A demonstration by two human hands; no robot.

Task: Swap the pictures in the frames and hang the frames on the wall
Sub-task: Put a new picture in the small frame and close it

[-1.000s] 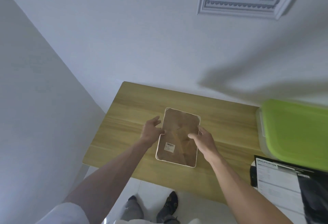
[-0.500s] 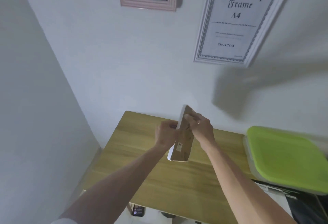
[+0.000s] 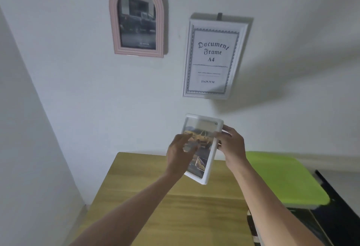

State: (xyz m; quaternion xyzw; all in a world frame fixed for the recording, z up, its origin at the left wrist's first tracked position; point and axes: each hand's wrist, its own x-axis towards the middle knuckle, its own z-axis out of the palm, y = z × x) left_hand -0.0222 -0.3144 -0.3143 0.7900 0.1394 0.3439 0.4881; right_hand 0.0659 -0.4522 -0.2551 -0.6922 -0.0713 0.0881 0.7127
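Held up in mid-air above the wooden table (image 3: 171, 212), in front of the white wall (image 3: 78, 80): a small white picture frame (image 3: 211, 160) with rounded corners and a smooth plastic-looking border, glass side toward the camera, tilted with its top edge leaning away. Behind the glass, a glossy photo (image 3: 202, 148) of yellow cars, partly washed out by glare near the top.

Right hand (image 3: 232, 146) clamped on the frame's right edge, thumb on the front, fingers wrapped behind. Left hand (image 3: 180, 155) against the frame's left side, fingers spread loosely over the glass; motion blur there, so cannot tell whether gripping or only resting on it.

Hung on the wall above: an arched pink frame (image 3: 136, 19) with ribbed, stepped moulding, holding a dark greyish picture; to its right, a rectangular white document frame (image 3: 215, 56) with a scalloped ornamental border and a sheet reading "Document Frame A4", suspended from a small dark hook (image 3: 219, 16).

Table top of pale oak-grain laminate, matte, with one seam running across. Just right of the table, a lime-green lid (image 3: 282, 179), smooth plastic with rounded corners. Beyond that, something flat and black (image 3: 339, 218), too cropped to name.
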